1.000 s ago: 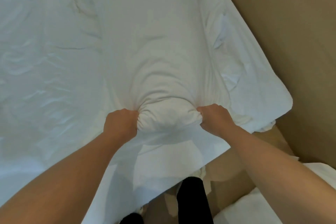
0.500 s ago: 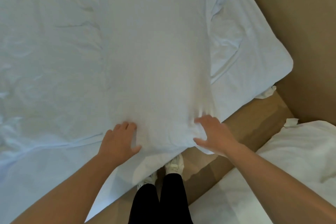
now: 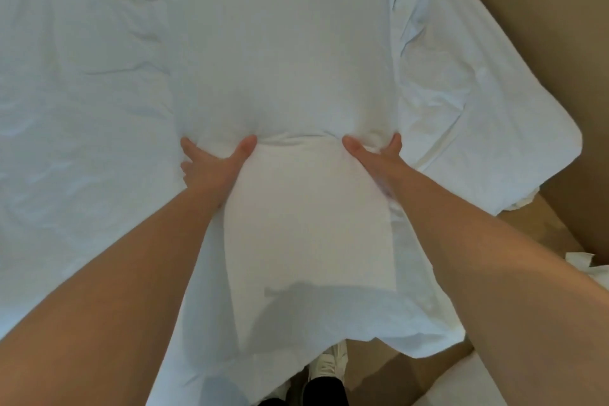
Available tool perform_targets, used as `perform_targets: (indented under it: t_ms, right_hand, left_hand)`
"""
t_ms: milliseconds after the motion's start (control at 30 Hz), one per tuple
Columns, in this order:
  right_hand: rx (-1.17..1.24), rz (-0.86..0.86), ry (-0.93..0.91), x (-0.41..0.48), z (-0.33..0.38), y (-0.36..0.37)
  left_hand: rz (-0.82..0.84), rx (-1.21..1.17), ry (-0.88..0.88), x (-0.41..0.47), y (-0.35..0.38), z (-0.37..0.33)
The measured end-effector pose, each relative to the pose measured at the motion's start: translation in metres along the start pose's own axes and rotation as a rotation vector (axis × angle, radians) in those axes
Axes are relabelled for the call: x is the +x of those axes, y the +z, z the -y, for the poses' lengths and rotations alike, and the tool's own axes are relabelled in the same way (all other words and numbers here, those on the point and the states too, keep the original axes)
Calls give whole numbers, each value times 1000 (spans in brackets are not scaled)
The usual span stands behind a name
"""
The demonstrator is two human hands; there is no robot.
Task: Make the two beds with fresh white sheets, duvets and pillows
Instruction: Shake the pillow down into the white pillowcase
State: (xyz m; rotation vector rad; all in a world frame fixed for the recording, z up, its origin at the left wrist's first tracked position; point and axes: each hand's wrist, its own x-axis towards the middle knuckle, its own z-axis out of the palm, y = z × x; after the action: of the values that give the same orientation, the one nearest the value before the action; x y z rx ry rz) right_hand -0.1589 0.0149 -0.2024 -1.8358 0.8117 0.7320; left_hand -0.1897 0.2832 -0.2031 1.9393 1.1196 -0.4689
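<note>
**Pillow in its case, pressed flat by two hands on the nearer of two beds**

One pillow [image 3: 280, 59], enclosed in one white pillowcase [image 3: 309, 241], is laid lengthwise on the bed [image 3: 82, 109], with its far end cut off by the top edge of the view. The filled part is seen to end at a crease between the two hands. From there the slack, unfilled length of the case is spread towards the viewer and hangs over the near edge of the mattress.

Two bare hands are shown, one at each near corner of the filling. The left hand [image 3: 211, 165] is pressed onto the left corner, its fingers [image 3: 188, 146] held wide and its thumb splayed inward. The right hand [image 3: 375, 158] is placed likewise on the right corner, with fingers wide and thumb apart. Nothing is gripped by either hand.

The bed is covered by one rumpled white sheet, of which one rounded corner is seen at the right above the brown floor [image 3: 543, 26]. A second bed [image 3: 461, 386], also in white, is cut off at the lower right. One white shoe [image 3: 329, 362] and dark trousers [image 3: 324, 392] are visible below the hanging case.
</note>
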Motion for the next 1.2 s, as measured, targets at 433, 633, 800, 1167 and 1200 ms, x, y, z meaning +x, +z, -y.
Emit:
perform_targets:
  t_ms: [433,633,800,1167,1200]
  right_hand:
    - [-15,-158,-21,8,-32,19]
    - [24,-81,58,-83,-84,1]
    - [96,-123,142,-178,-123,-6]
    - [223,-277,333,-449,-170,-40]
    - [252,-300,350,-471,-175,-43]
  left_hand:
    - [12,93,27,14,-2,24]
    - [208,134,-109,-54,-35,72]
    - [310,228,-123,-127,-64,106]
    - [498,405,-20,-300,-192,116]
    - [519,422,11,-313,-198,112]
